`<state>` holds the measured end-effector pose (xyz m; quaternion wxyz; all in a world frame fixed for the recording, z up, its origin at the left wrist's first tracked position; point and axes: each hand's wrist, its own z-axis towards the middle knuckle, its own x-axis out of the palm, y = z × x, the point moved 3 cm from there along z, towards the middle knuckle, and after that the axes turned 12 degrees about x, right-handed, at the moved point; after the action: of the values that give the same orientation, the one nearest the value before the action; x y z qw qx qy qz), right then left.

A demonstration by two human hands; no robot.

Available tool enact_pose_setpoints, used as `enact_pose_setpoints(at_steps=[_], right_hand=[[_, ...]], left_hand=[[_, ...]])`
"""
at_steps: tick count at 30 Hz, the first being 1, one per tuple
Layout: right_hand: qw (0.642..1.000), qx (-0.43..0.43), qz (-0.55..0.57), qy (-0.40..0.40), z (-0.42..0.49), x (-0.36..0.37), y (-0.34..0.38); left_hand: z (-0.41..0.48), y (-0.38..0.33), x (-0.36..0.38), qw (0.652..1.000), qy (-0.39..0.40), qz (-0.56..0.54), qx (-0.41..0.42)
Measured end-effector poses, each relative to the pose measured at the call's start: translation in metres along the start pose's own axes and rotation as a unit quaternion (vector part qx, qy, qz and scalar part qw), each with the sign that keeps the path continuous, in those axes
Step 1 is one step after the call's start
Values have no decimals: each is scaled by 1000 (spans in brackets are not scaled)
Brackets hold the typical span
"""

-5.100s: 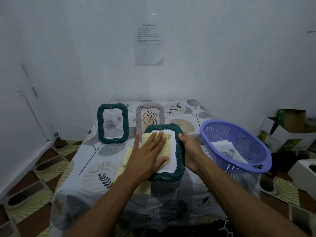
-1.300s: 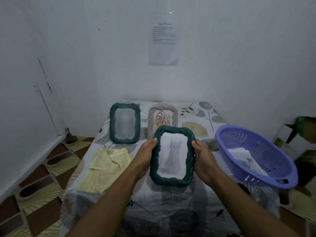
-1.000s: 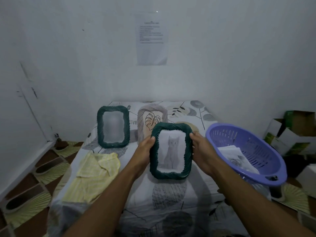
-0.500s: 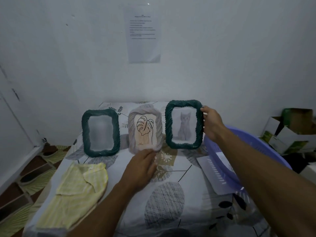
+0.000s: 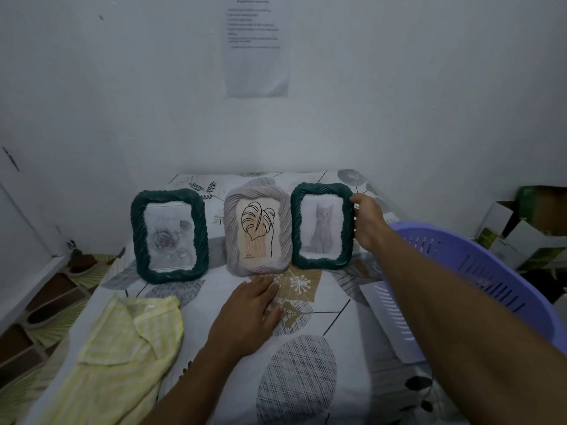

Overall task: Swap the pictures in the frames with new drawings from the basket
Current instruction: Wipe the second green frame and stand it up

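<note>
The dark green rope-rimmed cat frame [image 5: 321,226], gripped by the right hand [image 5: 367,223], has been stood beside the grey frame [image 5: 257,230]. The left hand [image 5: 245,315] is laid flat, released.

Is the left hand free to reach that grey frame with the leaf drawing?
Probably yes: the left hand rests flat and empty just in front of the grey frame, close to its lower edge, with nothing between them.

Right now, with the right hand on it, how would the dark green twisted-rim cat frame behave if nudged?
Probably tippy: the dark green twisted-rim cat frame stands upright, taller than wide, on soft patterned cloth. Likely rigid: it shows no bend with the right hand gripping only one edge. The ribbed rim should resist slipping.
</note>
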<state>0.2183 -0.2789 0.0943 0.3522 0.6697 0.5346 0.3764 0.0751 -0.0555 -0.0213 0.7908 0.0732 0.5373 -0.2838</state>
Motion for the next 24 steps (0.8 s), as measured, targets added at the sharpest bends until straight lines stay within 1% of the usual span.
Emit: enact_pose_setpoints(at_steps=[9,17,20,21,22,23,24], right_hand=[[999,0,-11,-39,11,-8,8],[997,-21,-2,-77,37,-10,11],[993,-47,-40,-102,36,-8,12],[986,-85,-72,-126,28,-6,14],[968,-144,-119,-165,17,-4,14],[933,-220,-187,-215,5,-2,13],[889,-297,-246,-245,-8,1,9]], left_hand=[[0,-1,-2,1000,-3,6,0],[0,1,-2,1000,-2,-3,-7],[1,1,0,1000,6,-9,-10],[1,1,-1,1000,6,-8,-15],[1,1,-1,1000,3,-3,-19],[0,1,-3,1000,-3,9,-23],[0,0,-5,999,-11,25,-28]])
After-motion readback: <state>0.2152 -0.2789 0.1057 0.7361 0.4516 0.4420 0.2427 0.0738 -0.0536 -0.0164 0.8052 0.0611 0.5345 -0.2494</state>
